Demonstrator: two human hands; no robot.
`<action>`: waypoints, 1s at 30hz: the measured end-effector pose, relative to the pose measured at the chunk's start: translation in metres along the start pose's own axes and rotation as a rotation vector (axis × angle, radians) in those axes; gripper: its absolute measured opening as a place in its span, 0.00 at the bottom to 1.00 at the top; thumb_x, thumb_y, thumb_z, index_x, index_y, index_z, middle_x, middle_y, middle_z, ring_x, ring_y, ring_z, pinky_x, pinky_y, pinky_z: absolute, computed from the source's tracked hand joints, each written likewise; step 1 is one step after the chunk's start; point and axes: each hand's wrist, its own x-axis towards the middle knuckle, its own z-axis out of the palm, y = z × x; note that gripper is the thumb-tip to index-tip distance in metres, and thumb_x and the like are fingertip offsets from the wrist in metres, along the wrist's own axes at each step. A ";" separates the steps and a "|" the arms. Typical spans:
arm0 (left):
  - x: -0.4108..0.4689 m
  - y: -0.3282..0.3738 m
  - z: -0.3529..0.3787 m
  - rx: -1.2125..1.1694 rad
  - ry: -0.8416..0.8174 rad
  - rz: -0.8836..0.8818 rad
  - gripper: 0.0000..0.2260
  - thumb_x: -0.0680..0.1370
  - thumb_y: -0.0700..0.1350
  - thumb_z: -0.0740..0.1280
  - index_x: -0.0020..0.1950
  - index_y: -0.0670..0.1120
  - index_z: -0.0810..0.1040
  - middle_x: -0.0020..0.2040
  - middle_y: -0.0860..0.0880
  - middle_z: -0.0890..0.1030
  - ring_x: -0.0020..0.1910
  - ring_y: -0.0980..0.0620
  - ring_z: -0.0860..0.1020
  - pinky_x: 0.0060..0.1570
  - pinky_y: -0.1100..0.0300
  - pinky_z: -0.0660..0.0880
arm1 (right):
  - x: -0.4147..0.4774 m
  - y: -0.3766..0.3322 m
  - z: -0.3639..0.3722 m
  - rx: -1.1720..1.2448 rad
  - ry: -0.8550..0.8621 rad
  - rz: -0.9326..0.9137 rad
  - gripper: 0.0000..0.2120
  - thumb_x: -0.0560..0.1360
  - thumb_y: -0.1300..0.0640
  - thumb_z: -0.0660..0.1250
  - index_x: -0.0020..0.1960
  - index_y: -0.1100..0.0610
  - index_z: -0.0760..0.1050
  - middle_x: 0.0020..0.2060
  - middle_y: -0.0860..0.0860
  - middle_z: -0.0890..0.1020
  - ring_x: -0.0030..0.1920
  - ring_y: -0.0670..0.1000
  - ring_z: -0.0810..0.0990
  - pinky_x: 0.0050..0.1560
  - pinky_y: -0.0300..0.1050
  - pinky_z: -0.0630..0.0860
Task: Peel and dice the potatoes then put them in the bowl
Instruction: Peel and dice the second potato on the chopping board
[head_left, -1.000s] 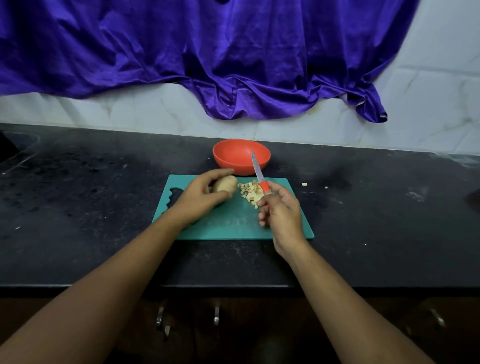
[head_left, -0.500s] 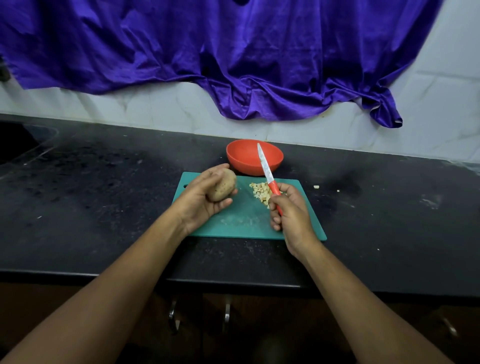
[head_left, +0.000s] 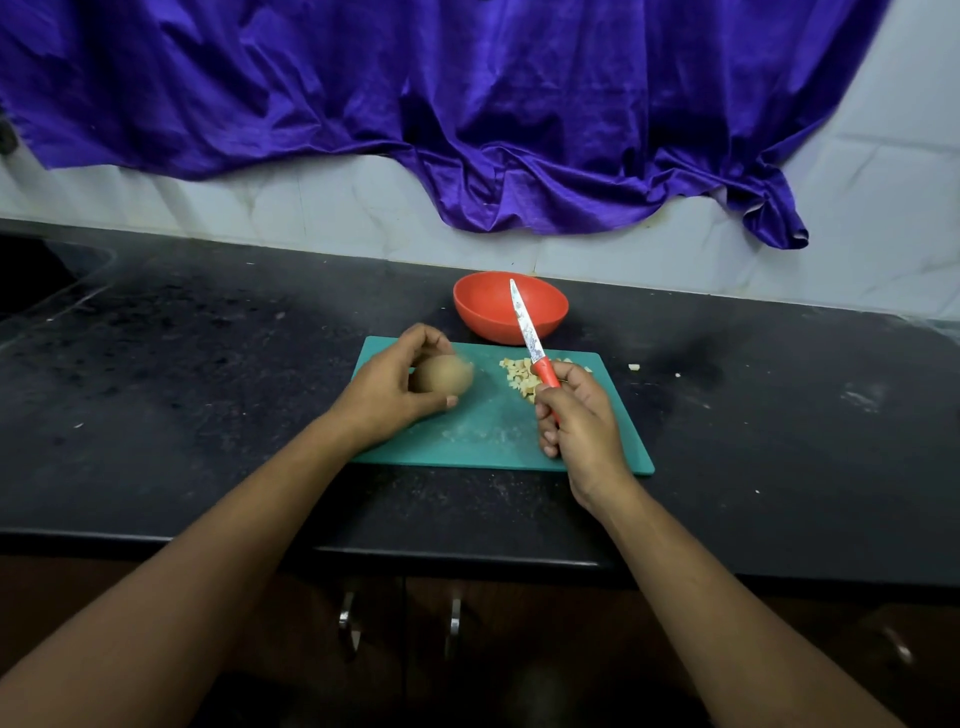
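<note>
Holding an unpeeled potato (head_left: 443, 374) in my left hand (head_left: 387, 397), fingers curled over the top, thumb under it. It's slightly blurred, sits above the left half of the green cutting board (head_left: 483, 436); can't tell if it touches the board.

Right hand (head_left: 582, 415) is wrapped tight round the red handle of the knife (head_left: 525, 327), over the right half of the board. Blade points up and away from me, tilted a bit left, tip overlapping the orange bowl (head_left: 511, 307) in this view. Blade is clear of the potato.

Diced potato pieces (head_left: 519, 375) are piled on the board, far right area, just beside my right knuckles and under the knife handle. Two stray bits (head_left: 634, 367) lie on the black countertop (head_left: 208, 364) right of the board.

Bowl stands on the counter just behind the board's far edge, close to it; can't tell if they touch. What I see of its inside looks bare, near wall hides the bottom.

Purple cloth (head_left: 467, 114) hangs on the white tiled wall (head_left: 311, 208) behind. Two cabinet handles (head_left: 348, 621) under the counter edge.
</note>
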 end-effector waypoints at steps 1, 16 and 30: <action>-0.001 -0.001 -0.003 0.015 -0.007 0.007 0.23 0.71 0.40 0.79 0.58 0.58 0.74 0.57 0.57 0.80 0.56 0.57 0.80 0.57 0.54 0.80 | 0.000 0.000 0.000 0.000 0.000 -0.001 0.09 0.81 0.66 0.60 0.53 0.55 0.75 0.32 0.50 0.72 0.26 0.47 0.63 0.24 0.41 0.61; -0.006 0.004 -0.014 0.207 -0.235 0.027 0.27 0.78 0.46 0.75 0.74 0.62 0.72 0.65 0.63 0.78 0.61 0.64 0.77 0.63 0.67 0.74 | -0.002 0.000 0.000 0.009 -0.007 -0.028 0.06 0.84 0.62 0.61 0.54 0.55 0.76 0.32 0.50 0.72 0.26 0.47 0.63 0.24 0.41 0.60; -0.014 -0.009 -0.003 0.164 0.010 -0.039 0.20 0.77 0.53 0.74 0.68 0.58 0.76 0.53 0.56 0.81 0.46 0.56 0.79 0.54 0.55 0.79 | 0.008 -0.008 0.024 -0.407 -0.050 -0.071 0.09 0.82 0.59 0.60 0.52 0.45 0.74 0.37 0.50 0.78 0.32 0.49 0.74 0.31 0.48 0.70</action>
